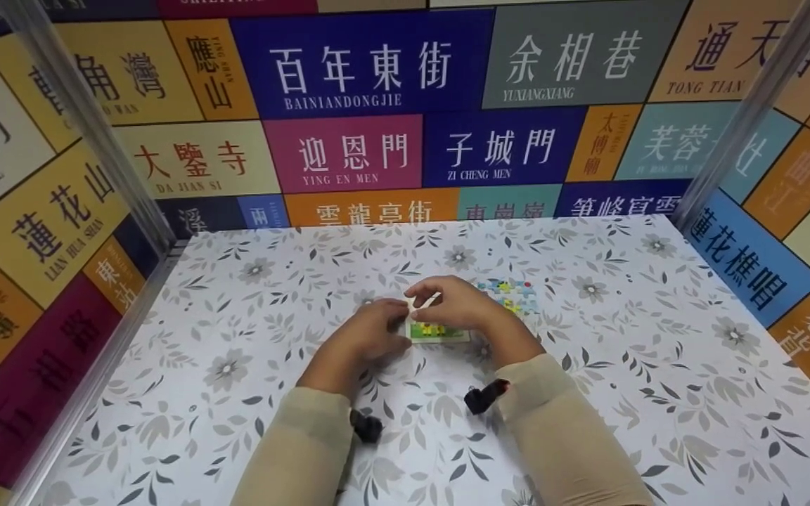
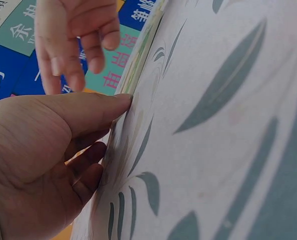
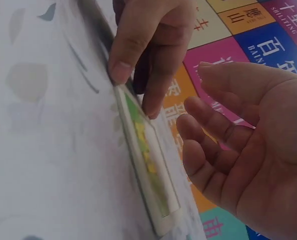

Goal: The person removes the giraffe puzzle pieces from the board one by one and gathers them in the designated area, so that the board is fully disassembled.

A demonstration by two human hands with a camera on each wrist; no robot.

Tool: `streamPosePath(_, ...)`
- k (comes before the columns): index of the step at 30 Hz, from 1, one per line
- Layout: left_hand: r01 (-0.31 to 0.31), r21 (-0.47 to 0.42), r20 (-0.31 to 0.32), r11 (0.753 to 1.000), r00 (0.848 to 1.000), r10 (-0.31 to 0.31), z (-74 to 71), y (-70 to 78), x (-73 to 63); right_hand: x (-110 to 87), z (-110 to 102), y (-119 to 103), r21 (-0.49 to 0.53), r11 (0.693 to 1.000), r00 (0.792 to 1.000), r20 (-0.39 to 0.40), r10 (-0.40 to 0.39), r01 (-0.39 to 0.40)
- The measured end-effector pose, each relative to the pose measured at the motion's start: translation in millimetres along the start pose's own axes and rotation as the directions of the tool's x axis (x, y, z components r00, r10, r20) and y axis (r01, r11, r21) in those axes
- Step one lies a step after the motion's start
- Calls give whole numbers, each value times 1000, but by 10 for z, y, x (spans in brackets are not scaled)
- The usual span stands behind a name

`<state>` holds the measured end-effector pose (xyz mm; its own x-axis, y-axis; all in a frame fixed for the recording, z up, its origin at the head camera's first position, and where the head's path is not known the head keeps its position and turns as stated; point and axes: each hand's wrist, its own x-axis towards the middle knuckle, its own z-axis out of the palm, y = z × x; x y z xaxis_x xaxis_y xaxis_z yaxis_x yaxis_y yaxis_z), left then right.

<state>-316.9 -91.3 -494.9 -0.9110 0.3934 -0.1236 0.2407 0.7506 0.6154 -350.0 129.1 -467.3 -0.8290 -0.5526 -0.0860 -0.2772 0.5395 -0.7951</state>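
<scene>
A small puzzle board (image 1: 455, 340) with a pale frame and a green and yellow picture lies flat on the table. My left hand (image 1: 375, 329) grips its left end, thumb at the near corner and fingertips at the far one, as the right wrist view shows. Over the board's far side hovers my right hand (image 1: 453, 302), fingers loosely bent with nothing between them. In the right wrist view that hand (image 3: 253, 145) is apart from the board (image 3: 144, 165). Light blue and yellow jigsaw pieces (image 1: 523, 302) lie just beyond the right wrist, partly hidden by it.
A white cloth with grey leaves and flowers covers the table (image 1: 236, 422). Panels of coloured signs (image 1: 349, 63) stand along the back and both sides, with clear corner posts (image 1: 749, 105). Small black cameras (image 1: 366, 426) sit at both wrists.
</scene>
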Motion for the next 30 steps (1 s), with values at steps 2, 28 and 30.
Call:
streamPosePath(2,-34,5,-13,999,999,34,3,-6,0,7,17,53,1,1000,1000,2,20,-20)
streamPosePath(28,9,-10,-9,1000,1000,-9,11,-6,-14,9,93,235,-77,984,985,50,164,-160)
streamPosePath(30,-3,-7,-15,1000,1000,3,18,-8,-12,-7,93,224,-105,982,986,46,162,-156)
